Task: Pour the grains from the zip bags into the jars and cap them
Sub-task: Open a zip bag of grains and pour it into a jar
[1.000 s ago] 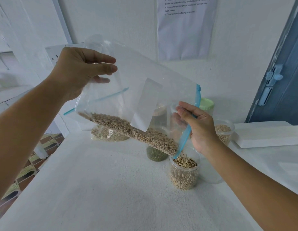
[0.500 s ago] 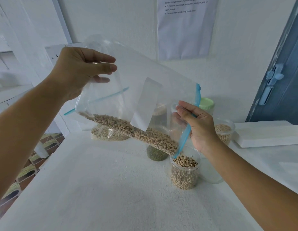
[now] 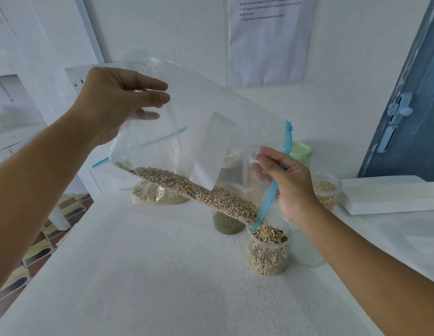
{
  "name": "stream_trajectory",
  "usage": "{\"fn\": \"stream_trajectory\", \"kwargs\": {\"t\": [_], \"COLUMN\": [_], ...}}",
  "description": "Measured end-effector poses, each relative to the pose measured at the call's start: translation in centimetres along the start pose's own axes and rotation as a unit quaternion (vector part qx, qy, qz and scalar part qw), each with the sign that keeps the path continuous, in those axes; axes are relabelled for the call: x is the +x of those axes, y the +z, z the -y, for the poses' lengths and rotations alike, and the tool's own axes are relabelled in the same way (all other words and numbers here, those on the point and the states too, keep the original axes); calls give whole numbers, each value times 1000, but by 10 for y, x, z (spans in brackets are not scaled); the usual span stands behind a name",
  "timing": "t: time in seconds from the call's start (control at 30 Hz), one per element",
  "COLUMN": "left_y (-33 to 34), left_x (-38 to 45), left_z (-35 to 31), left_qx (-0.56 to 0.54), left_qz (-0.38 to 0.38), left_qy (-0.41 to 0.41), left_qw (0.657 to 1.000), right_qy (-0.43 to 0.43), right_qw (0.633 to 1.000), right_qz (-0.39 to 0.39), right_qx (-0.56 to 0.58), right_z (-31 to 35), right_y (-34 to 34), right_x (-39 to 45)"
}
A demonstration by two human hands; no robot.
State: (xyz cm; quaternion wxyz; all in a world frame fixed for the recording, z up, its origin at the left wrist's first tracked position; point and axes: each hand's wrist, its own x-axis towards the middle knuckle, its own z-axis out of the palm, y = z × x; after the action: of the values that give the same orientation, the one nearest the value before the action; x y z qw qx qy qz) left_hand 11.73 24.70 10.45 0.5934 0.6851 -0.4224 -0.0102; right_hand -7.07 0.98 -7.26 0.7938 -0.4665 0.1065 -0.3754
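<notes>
A clear zip bag (image 3: 206, 122) with a blue zip strip is tilted down to the right above the table. My left hand (image 3: 114, 103) grips its raised bottom end. My right hand (image 3: 287, 183) pinches the open mouth by the blue strip. Pale black-eyed beans (image 3: 199, 192) lie along the bag's low edge and drop from its corner into an open clear jar (image 3: 268, 253), which is filled close to its rim.
Behind stand a jar of green grains (image 3: 228, 224), an open jar of pale beans (image 3: 326, 192), a green-capped jar (image 3: 299, 151) and another bag of small grains (image 3: 157, 197). The white table's left edge (image 3: 65, 238) drops to a tiled floor. A white slab (image 3: 390, 197) lies at right.
More beans have slid down the bag into the jar, whose level has risen. Both hands hold nearly the same position.
</notes>
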Motion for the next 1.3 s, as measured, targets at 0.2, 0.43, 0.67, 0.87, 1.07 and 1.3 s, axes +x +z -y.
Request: {"fn": "stream_trajectory", "kwargs": {"t": [0.2,0.43,0.67,0.87,1.07,1.3], "left_y": [4,6,7,6,6,8], "left_x": [0,0,-1,0,-1,1], "left_z": [-3,-4,-2,-8,-7,-10], "left_qx": [3,1,7,13,14,15], "left_qz": [1,0,-1,-10,-7,1], "left_qy": [3,0,-6,0,2,8], "left_qw": [1000,1000,1000,1000,1000,1000], "right_qy": [1,0,0,1,2,4], "right_qw": [1000,1000,1000,1000,1000,1000], "right_qz": [-5,-7,-7,-4,-5,-13], "right_qx": [-3,-2,-10,-5,-4,3], "right_z": [0,0,1,2,1,0], "right_y": [-1,-3,-3,-2,-1,-2], "right_x": [-1,-2,-2,0,0,0]}}
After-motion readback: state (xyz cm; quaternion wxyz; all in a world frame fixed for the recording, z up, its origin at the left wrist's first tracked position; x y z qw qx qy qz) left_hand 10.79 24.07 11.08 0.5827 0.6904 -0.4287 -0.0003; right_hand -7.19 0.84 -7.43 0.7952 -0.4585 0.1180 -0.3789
